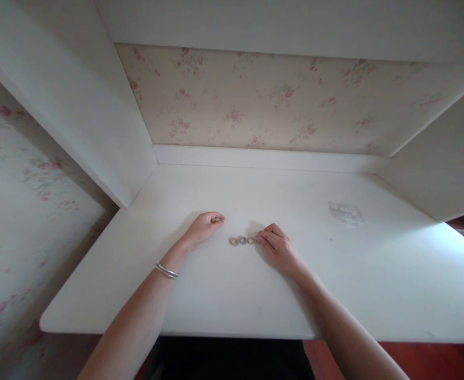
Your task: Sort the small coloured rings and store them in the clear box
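Observation:
On the white desktop (216, 295) several small rings, perhaps hair ties, lie side by side in a short row. From left to right I see a pinkish-tan ring (234, 241), a greyish-purple ring (242, 240) and a yellow-green ring (251, 240). My right hand (277, 246) is at the row's right end, its thumb and fingers pinched on another small ring (257, 235), mostly covered by the fingertips. Left of the row, my left hand (206, 226) rests on the desk with fingers curled closed; what lies inside is largely hidden. A silver bracelet (167, 271) circles my left wrist.
A small clear plastic bag (345, 213) lies on the desk to the right. White side panels (97, 105) stand at left and right, with an overhead panel (295, 26) above. Floral wallpaper (255, 100) covers the back wall. The desk's front edge (235, 334) runs close to my body.

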